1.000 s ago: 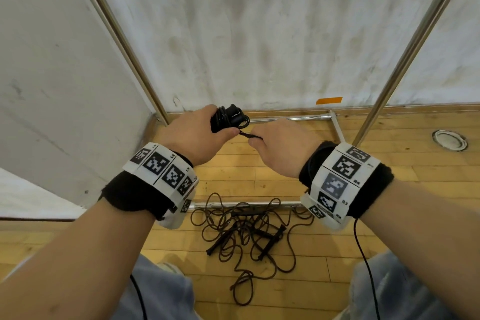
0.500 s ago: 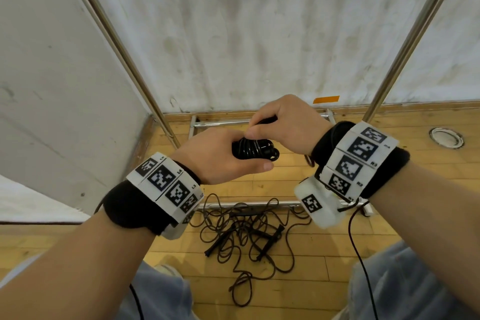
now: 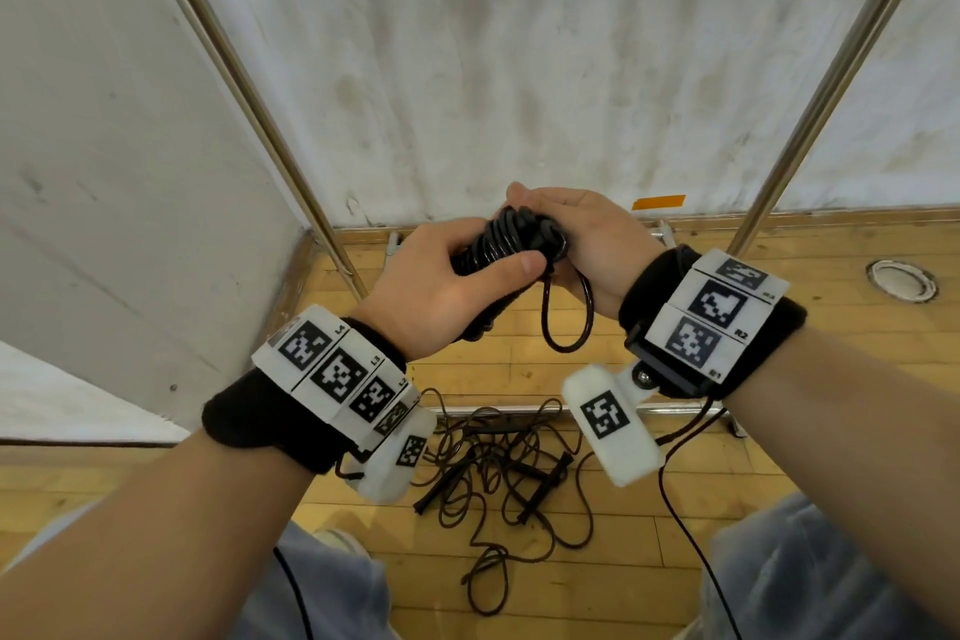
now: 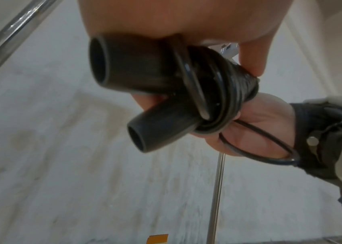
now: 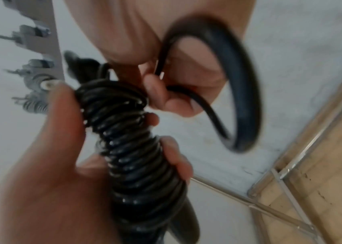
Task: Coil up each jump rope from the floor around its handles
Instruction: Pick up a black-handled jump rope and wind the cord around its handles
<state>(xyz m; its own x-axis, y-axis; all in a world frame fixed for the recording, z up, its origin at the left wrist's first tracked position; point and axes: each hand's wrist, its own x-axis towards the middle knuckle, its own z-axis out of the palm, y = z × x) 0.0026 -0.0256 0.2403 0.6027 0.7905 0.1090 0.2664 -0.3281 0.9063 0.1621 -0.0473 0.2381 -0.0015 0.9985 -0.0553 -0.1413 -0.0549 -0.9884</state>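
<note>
A black jump rope (image 3: 501, 244) is wound in tight turns around its two handles (image 4: 136, 69), and my left hand (image 3: 457, 270) grips this bundle with the thumb across the coils. My right hand (image 3: 576, 234) sits at the bundle's far end. Its fingers (image 5: 163, 92) pinch the last stretch of cord against the coil (image 5: 136, 148). A short loose loop (image 3: 566, 322) hangs below the two hands. Both handles' open ends (image 4: 138, 138) stick out past my left palm. More black ropes with handles lie tangled on the floor (image 3: 498, 478) between my knees.
Two slanted metal poles (image 3: 244, 104) (image 3: 841, 68) rise against a stained white wall. A low metal bar (image 3: 524, 410) crosses the wooden floor just behind the tangle. At the right are a round floor fitting (image 3: 901, 278) and an orange tape mark (image 3: 658, 202).
My right hand has gone from pulling the cord beside the bundle to over it, and now holds the bundle's far end. The remaining cord has shortened to a small hanging loop.
</note>
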